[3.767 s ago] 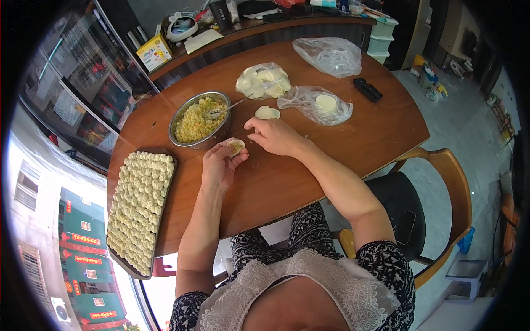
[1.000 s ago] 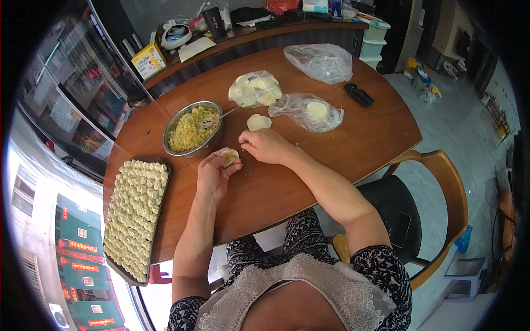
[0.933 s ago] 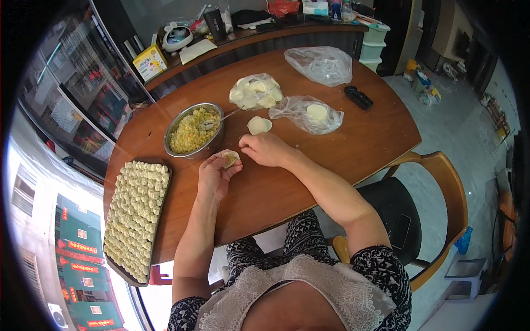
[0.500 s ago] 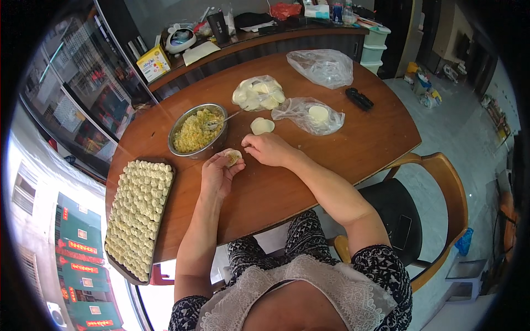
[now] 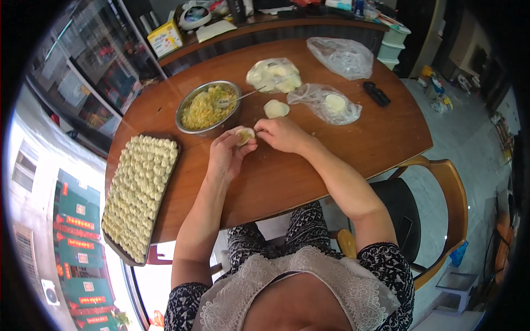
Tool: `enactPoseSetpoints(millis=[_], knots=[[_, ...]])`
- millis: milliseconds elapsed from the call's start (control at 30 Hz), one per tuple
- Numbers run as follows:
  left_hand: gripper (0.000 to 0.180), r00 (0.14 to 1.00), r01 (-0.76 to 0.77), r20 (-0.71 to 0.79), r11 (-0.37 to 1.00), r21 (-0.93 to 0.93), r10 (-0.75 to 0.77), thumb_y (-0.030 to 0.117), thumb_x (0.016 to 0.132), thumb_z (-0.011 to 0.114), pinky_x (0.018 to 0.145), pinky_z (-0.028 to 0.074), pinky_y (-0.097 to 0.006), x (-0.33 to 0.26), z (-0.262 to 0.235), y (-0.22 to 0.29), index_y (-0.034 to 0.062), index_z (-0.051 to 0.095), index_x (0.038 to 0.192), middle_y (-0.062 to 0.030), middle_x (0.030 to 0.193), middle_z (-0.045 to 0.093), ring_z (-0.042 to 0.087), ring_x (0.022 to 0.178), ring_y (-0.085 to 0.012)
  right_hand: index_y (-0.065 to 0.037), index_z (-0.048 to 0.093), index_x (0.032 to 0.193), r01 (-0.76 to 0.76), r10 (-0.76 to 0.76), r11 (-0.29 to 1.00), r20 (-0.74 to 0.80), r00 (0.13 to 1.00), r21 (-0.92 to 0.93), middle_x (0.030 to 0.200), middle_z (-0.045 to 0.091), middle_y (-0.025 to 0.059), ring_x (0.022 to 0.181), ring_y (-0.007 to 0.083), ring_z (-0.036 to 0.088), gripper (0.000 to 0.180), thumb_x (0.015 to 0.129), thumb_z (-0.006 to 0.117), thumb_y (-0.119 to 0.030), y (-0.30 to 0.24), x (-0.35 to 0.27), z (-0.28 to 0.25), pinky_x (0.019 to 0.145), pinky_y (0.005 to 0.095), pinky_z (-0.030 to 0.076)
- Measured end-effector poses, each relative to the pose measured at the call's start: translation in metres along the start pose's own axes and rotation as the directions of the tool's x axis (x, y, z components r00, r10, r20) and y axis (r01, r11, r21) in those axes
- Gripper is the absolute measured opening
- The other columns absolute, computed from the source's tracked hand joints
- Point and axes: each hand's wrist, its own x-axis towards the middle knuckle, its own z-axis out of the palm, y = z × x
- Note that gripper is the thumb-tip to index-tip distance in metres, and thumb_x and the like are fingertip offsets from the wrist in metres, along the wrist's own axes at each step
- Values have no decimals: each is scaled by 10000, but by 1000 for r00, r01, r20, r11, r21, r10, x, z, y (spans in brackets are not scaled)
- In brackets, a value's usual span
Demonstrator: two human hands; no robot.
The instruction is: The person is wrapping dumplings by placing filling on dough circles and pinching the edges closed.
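Observation:
My left hand (image 5: 224,153) holds a round dumpling wrapper (image 5: 246,136) with a dab of yellowish filling in it. The fingers of my right hand (image 5: 280,134) are curled into a pinch beside the wrapper's right edge; whether they grip it is too small to tell. Just beyond my left hand stands a metal bowl (image 5: 181,122) of yellow chopped filling (image 5: 207,108), a spoon (image 5: 243,97) leaning in it. A few loose wrappers (image 5: 276,108) lie past my right hand. At the left, a dark tray (image 5: 164,194) carries rows of finished dumplings (image 5: 138,187).
Farther back on the wooden table (image 5: 276,182) are a bag of wrappers (image 5: 274,75), an opened plastic bag (image 5: 326,103) with a wrapper on it, another clear bag (image 5: 342,57) and a black object (image 5: 377,94). A chair (image 5: 452,204) holding a phone stands at right.
The whole view has shifted, so the table sits higher and further right. My left hand still holds the filled wrapper; my right fingers stay pinched close beside it.

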Motion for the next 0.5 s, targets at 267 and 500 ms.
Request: enactPoseSetpoints(millis=[267, 500], knots=[[239, 1000, 3, -14, 1000, -17, -3, 60, 974, 483, 751, 593, -308, -5, 6, 4, -79, 556, 1156, -146, 1030, 654, 675, 847, -211, -4, 650, 947, -76, 59, 977, 91, 994, 197, 816, 687, 166, 772, 305, 674, 126, 897, 629, -118, -8, 4, -2, 677, 392, 509], [240, 1000, 16, -7, 1000, -7, -16, 48, 973, 477, 750, 592, -310, -2, 3, 2, -83, 554, 1159, -154, 1034, 654, 675, 846, -210, -2, 649, 965, -100, 81, 942, 71, 994, 321, 791, 687, 120, 731, 235, 661, 131, 911, 632, -120, -3, 4, 2, 664, 360, 504]])
